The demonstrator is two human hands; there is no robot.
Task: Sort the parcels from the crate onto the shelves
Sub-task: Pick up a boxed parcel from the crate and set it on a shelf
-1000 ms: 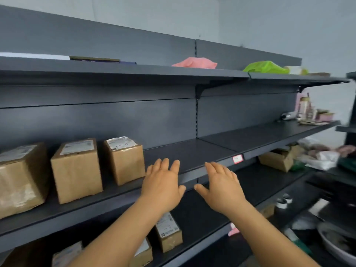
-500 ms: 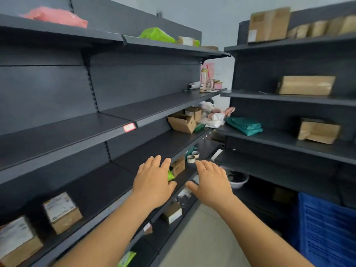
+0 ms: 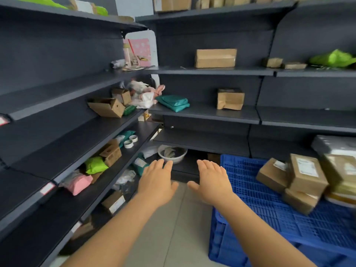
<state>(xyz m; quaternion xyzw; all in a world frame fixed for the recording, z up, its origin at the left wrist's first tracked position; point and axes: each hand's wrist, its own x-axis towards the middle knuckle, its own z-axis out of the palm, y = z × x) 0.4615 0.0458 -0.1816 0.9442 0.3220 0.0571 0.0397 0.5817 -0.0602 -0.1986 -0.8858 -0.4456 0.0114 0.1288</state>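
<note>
Item: my left hand (image 3: pixel 157 183) and right hand (image 3: pixel 212 183), both flat-fingered, empty, apart. Cardboard parcels (image 3: pixel 306 175) stacked in blue crate (image 3: pixel 269 218), lower right. Advice: I take the top box two-handed.

It was a parcel storeroom; dark metal shelves (image 3: pixel 208 112) held cardboard boxes (image 3: pixel 215 58); a blue crate (image 3: pixel 269 214) stood below.

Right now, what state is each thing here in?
Left hand: open, empty.
Right hand: open, empty.
Crate: holds parcels.
Crate parcels: piled, sealed.
Open box: on its side, flaps open.
Tape rolls: lying flat.
Teal cloth: folded.
</note>
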